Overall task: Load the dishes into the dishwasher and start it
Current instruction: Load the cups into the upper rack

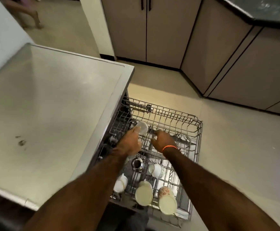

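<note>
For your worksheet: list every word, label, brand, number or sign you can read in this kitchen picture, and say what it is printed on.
None can be read.
The patterned cup in the rack bears a red print, a pattern and not letters.
The dishwasher top shows only smudges.

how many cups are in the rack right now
5 that show: a white cup in the left hand at the far end, a floral cup mid-rack, three along the near edge. The arms may hide more.
</note>
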`<move>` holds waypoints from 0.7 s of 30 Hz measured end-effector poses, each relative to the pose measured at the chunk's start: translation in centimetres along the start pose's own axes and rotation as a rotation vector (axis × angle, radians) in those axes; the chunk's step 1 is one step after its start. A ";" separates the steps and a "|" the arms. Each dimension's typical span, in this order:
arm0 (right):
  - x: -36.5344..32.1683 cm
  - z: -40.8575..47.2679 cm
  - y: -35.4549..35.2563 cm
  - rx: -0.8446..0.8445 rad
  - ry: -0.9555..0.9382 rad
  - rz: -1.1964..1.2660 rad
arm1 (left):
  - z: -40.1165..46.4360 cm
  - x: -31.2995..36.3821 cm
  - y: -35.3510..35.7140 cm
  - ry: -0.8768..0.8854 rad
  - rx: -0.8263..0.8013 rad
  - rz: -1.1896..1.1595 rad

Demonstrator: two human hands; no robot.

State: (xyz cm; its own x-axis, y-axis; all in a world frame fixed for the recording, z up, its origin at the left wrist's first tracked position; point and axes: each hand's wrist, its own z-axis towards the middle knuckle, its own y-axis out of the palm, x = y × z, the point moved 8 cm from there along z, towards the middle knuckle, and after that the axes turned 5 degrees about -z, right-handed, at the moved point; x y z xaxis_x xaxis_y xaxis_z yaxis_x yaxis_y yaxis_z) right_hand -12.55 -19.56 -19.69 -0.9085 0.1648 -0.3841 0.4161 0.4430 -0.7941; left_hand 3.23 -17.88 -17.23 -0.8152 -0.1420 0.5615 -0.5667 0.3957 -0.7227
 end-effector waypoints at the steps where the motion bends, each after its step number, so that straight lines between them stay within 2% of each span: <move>1: -0.5 -1.3 -0.8 0.008 -0.036 -0.024 | -1.5 0.8 -0.7 0.025 0.017 0.009; 4: -2.7 -6.6 -2.9 0.038 -0.157 -0.083 | -7.8 2.8 -2.9 0.079 0.080 0.025; 9: -8.3 -15.5 -4.9 0.108 -0.340 -0.128 | -18.8 3.4 -6.7 0.073 0.237 -0.020; 13: -13.8 -22.3 -4.0 0.084 -0.546 -0.147 | -27.4 0.5 -8.8 -0.020 0.327 -0.020; 21: -25.2 -33.1 2.8 -0.027 -0.847 -0.140 | -44.7 -9.5 -10.5 -0.222 0.520 -0.027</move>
State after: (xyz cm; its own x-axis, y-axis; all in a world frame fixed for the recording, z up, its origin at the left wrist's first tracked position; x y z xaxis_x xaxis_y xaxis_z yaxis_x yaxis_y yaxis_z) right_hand 10.20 6.71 3.41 -0.6114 -0.6012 -0.5145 0.2918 0.4331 -0.8528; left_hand 22.25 19.86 3.08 -0.7736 -0.3552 0.5247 -0.5261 -0.1015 -0.8444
